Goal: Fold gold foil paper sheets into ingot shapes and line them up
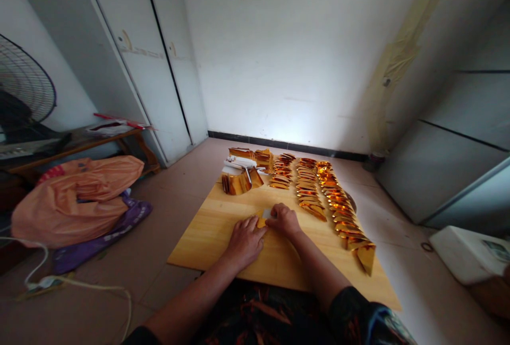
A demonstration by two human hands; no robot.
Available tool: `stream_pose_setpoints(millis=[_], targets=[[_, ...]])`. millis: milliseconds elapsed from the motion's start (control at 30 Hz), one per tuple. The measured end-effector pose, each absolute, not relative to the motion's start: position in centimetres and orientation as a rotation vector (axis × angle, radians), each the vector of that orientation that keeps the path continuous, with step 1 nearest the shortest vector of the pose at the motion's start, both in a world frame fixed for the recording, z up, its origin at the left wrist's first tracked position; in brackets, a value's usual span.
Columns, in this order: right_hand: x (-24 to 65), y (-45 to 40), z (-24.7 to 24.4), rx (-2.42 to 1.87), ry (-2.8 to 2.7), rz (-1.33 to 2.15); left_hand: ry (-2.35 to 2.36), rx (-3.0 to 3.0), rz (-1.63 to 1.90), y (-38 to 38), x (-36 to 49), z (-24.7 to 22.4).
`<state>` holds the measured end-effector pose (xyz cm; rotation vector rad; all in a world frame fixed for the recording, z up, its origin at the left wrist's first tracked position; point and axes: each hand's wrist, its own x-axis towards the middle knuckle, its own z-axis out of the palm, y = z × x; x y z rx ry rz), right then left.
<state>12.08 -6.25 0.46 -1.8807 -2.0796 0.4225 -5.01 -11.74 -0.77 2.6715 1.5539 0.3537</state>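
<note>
A small sheet of gold foil paper (pixel 261 222) with a pale patch at its far edge lies on the wooden board, between my hands. My left hand (pixel 245 240) rests flat over its left side, fingers stretched out and touching it. At the right edge, my right hand (pixel 285 221) is closed in a pinch on the same sheet. The parts under my fingers are hidden. Folded gold foil pieces stand in rows to the right, a short row (pixel 282 171), a middle row (pixel 308 188) and a long row (pixel 338 204). Loose gold sheets (pixel 238 183) curl at the far left.
The wooden board (pixel 207 233) sits low in front of me. White paper wrapping (pixel 241 162) lies among the loose sheets. An orange bag (pixel 79 201), a purple bag (pixel 103 241) and a cable (pixel 99 285) are on the left. A white box (pixel 466 252) stands right.
</note>
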Motion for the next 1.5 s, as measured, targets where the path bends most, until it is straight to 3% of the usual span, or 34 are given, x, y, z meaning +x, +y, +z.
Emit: stream_pose_setpoints(millis=[633,833,1000,1167,1500], targets=[[12.8,-5.6,1.1,-1.885,-2.143,0.442,1.556,2.583,0.378,-11.8,-4.9,-0.2],[14.8,-6.2,-0.4,-1.444,-2.331,0.251,1.553,2.519,0.45,-10.3,-5.8,-0.3],[14.1,-9.1,-0.4,-1.411,-2.395,0.149,1.548,2.414,0.587,-8.5,-6.4,-0.4],[12.7,-10.8,-0.7,-1.295,-2.409,0.193,1.579,2.351,0.681,-8.0,-6.1,-0.7],[13.7,-9.1,-1.9,-1.194,-2.338,0.376,1.366,2.405,0.5,-7.2,-8.0,-0.8]])
